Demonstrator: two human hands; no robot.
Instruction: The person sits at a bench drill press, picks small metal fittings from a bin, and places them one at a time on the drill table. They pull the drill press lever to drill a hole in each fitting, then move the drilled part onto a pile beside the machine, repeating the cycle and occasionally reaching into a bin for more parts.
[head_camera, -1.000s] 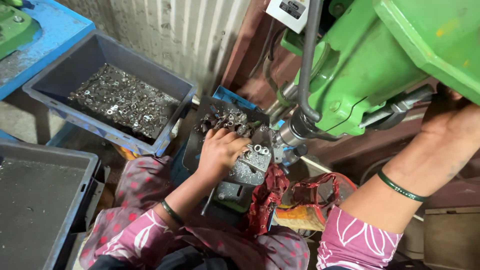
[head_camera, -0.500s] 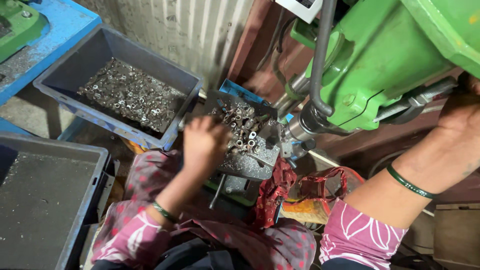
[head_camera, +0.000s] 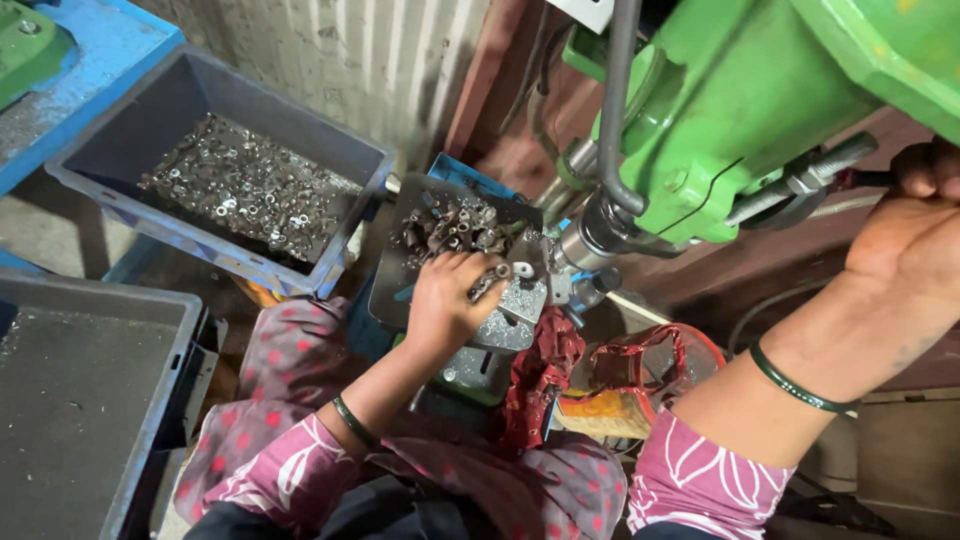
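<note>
Far out to the left of my left fingers stands the grey bin, filled with small loose metal parts. It is well apart from the work zone and poses no hazard beyond a spill if it is knocked.

My left hand rests on the metal work plate under the machine. Its fingers are curled together, pinching a small dark cylindrical part at the plate's inner edge. Just above these fingers lies a heap of like parts; just to their right sits a bright ring-shaped piece on the fixture block.

Hazard 1: the spindle nose hangs directly right of my left fingertips. If it descends while they remain at the fixture, I judge a crush or cut likely.

Hazard 2: the red cloth hangs below and right of my left hand, near the spindle. Loose fabric could be caught by rotating parts.

Hazard 3: a poorly seated part could tilt or be thrown out.

My right hand is raised at the far right, its fingers wrapped around the feed lever of the green drill press. A premature pull here would cause Hazard 1.
</note>
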